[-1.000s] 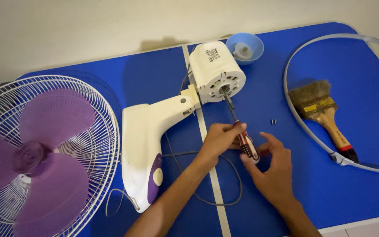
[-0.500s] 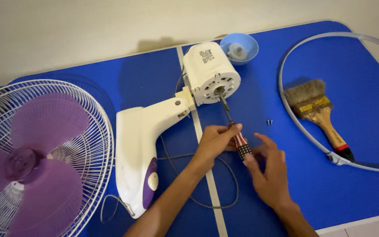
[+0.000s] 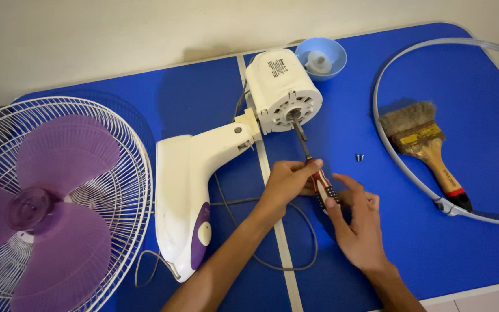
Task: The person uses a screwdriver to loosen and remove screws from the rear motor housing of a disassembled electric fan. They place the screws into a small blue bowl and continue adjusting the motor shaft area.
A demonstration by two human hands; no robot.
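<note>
A white fan body with a round motor housing [image 3: 281, 89] lies on its side on the blue table [image 3: 203, 104]. A screwdriver [image 3: 312, 164] with a red and black handle has its tip at the front face of the motor housing. My left hand [image 3: 287, 182] is closed around the upper part of the handle. My right hand [image 3: 358, 222] holds the handle's lower end with its fingertips. A small screw [image 3: 359, 157] lies on the table just right of the shaft.
A white wire grille with purple fan blades [image 3: 47, 202] lies at the left. A paintbrush [image 3: 425, 144] sits inside a white plastic ring [image 3: 411, 167] at the right. A small blue bowl [image 3: 320, 58] stands at the back. A grey cord [image 3: 295, 263] loops beneath my arms.
The view has shifted slightly. Both hands stay on the screwdriver handle, with the right hand's fingers changing position around it.
</note>
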